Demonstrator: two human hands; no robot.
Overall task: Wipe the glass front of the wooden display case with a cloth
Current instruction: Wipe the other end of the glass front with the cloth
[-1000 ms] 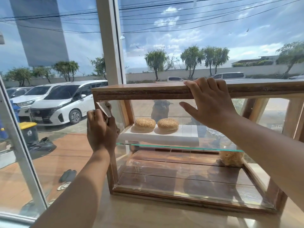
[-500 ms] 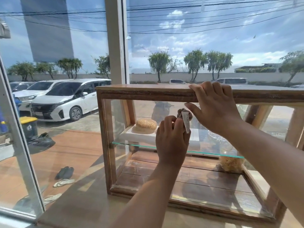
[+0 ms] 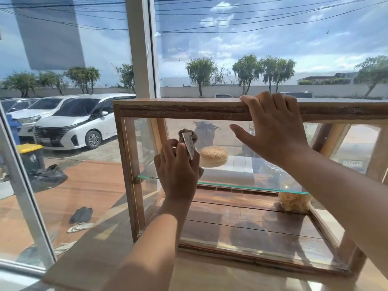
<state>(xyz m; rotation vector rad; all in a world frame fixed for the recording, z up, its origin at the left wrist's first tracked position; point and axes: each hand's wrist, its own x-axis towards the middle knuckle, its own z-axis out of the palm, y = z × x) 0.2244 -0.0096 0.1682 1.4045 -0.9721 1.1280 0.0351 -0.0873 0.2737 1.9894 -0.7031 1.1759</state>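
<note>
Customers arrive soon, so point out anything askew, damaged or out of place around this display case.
Nothing about the display case looks damaged; its glass front shows no crack. The only untidy bit is outside the window: dark shoes and pale sandals lie scattered on the terrace, plus a crumpled black bag.

Carrier: light wood counter (image 3: 100, 259), running along the window, left corner close to the window frame. Directly on it: wooden display case (image 3: 178, 108), upright, flat on its base, set back from the counter's near edge. Counter surface shows in front of it and to its left, with sun patches and shadow across it.

Inside the case, two levels:
- glass shelf (image 3: 252, 186) at mid height carries a white tray (image 3: 231, 171), with a sesame bun (image 3: 213, 156) on the tray
- plank floor (image 3: 262, 227) holds a clear bag (image 3: 294, 201) of something pale, right side under the shelf, contents unclear
</note>
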